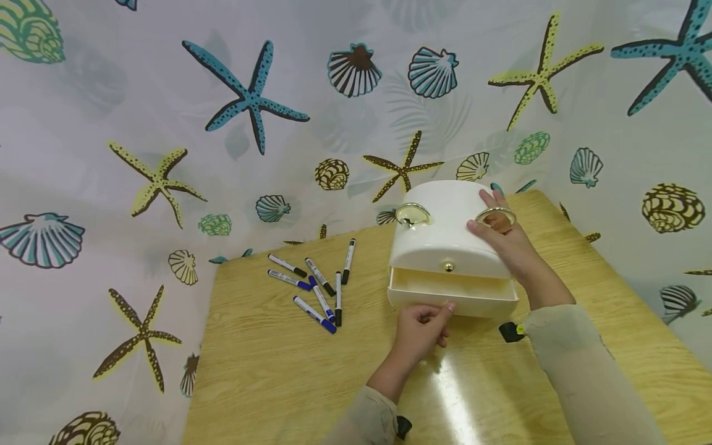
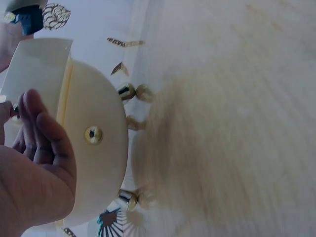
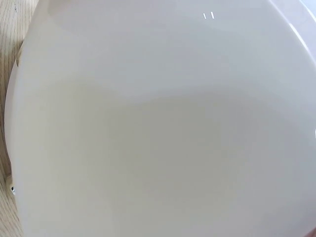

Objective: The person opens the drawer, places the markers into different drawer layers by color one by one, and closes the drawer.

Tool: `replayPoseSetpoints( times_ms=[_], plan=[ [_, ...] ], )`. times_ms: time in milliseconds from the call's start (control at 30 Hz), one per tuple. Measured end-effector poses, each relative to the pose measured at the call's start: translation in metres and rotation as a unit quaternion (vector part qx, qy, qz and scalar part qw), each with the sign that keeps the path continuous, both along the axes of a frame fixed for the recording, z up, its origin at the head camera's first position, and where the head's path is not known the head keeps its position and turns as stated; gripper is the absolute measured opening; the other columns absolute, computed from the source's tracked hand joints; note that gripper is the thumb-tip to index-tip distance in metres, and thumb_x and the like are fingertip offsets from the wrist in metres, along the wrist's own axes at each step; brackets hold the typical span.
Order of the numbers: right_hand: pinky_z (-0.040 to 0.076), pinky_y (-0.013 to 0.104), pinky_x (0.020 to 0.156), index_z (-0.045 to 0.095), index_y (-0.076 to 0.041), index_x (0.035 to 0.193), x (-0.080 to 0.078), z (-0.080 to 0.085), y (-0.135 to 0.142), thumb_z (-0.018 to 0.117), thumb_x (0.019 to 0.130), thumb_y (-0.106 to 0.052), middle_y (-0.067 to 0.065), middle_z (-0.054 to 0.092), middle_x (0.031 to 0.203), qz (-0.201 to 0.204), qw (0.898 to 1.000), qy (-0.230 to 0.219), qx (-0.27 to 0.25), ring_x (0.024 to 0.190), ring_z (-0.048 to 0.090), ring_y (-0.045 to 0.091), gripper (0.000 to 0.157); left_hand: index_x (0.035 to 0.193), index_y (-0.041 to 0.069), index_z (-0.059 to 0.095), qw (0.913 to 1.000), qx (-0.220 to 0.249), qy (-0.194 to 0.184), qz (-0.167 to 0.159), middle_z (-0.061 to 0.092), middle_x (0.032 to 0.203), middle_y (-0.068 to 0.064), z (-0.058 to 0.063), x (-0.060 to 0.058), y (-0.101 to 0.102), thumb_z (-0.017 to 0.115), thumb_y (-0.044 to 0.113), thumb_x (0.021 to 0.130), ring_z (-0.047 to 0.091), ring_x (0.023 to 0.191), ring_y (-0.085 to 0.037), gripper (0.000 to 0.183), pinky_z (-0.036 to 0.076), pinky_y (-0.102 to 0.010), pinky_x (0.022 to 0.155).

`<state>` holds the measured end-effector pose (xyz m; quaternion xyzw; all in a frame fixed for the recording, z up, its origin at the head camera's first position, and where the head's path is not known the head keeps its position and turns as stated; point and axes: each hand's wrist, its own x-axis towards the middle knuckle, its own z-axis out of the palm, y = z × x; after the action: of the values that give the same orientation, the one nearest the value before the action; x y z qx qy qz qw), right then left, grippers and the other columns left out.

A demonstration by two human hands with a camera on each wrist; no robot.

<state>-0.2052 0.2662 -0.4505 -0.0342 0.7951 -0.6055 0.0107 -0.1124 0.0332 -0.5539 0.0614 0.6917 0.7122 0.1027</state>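
A white rounded box (image 1: 445,216) with gold fittings stands on the wooden table, its drawer (image 1: 445,300) pulled part way out. The drawer's visible interior is bare. My left hand (image 1: 419,330) pinches a small knob (image 2: 16,111) on the drawer front between thumb and finger. Below that drawer, a lower panel carries another gold knob (image 2: 93,135). On the box's top, my right hand (image 1: 508,244) rests with thumb and fingers spread beside the right gold ring handle (image 1: 497,211). White box surface (image 3: 158,138) fills the right wrist view.
Several markers (image 1: 319,300) with black or blue caps lie in a loose group left of the box. A second ring handle (image 1: 413,213) stands at the box's left side. Behind the table (image 1: 267,371) hangs a curtain (image 1: 311,111) printed with shells and starfish.
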Motion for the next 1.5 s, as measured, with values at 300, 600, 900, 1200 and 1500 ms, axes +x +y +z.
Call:
replayPoseSetpoints(
  times_ms=[300, 600, 900, 1200, 1500],
  plan=[
    [-0.015, 0.063, 0.130, 0.045, -0.014, 0.159, -0.001, -0.001, 0.000, 0.066, 0.104, -0.045, -0.031, -0.010, 0.174, -0.003, 1.000, -0.010, 0.000, 0.163, -0.022, 0.013, 0.067, 0.090, 0.002, 0.082, 0.9977, -0.026, -0.058, -0.023, 0.075, 0.078, -0.024, -0.002, -0.002, -0.023, 0.087, 0.042, 0.089, 0.069, 0.058, -0.018, 0.041, 0.066, -0.041, 0.062],
    [-0.016, 0.062, 0.130, 0.055, -0.015, 0.148, -0.003, 0.000, 0.001, 0.068, 0.103, -0.042, -0.026, -0.009, 0.176, -0.002, 1.000, -0.008, -0.007, 0.164, -0.021, 0.016, 0.054, 0.094, 0.013, 0.083, 0.9975, -0.059, -0.030, -0.023, 0.077, 0.094, -0.028, -0.008, -0.001, -0.044, 0.087, 0.040, 0.089, 0.076, 0.074, -0.046, 0.029, 0.065, -0.047, 0.066],
    [-0.016, 0.063, 0.130, 0.058, -0.018, 0.137, -0.003, -0.001, 0.002, 0.067, 0.103, -0.042, -0.031, -0.011, 0.173, 0.001, 1.000, -0.012, -0.014, 0.162, -0.024, 0.012, 0.043, 0.095, 0.014, 0.082, 0.9951, -0.097, 0.015, -0.010, 0.078, 0.084, -0.003, -0.017, -0.007, -0.065, 0.088, 0.039, 0.088, 0.073, 0.071, -0.025, 0.027, 0.060, -0.028, 0.061],
    [-0.016, 0.063, 0.130, 0.034, -0.022, 0.166, -0.002, -0.001, 0.002, 0.066, 0.104, -0.042, -0.032, -0.013, 0.172, 0.002, 1.000, -0.010, -0.011, 0.162, -0.024, 0.012, 0.073, 0.097, 0.012, 0.082, 0.9890, -0.140, 0.018, 0.044, 0.074, 0.088, -0.003, -0.027, -0.015, -0.081, 0.090, 0.034, 0.085, 0.066, 0.076, -0.012, 0.026, 0.056, -0.023, 0.066],
    [-0.013, 0.059, 0.132, 0.060, -0.011, 0.105, -0.002, -0.001, 0.001, 0.069, 0.104, -0.036, -0.026, -0.005, 0.176, 0.008, 0.999, 0.002, -0.043, 0.162, -0.021, 0.008, 0.027, 0.108, 0.004, 0.078, 0.9816, -0.162, 0.022, 0.098, 0.074, 0.094, -0.007, -0.032, -0.023, -0.093, 0.091, 0.022, 0.085, 0.065, 0.080, -0.011, 0.032, 0.057, -0.023, 0.072]
  ],
)
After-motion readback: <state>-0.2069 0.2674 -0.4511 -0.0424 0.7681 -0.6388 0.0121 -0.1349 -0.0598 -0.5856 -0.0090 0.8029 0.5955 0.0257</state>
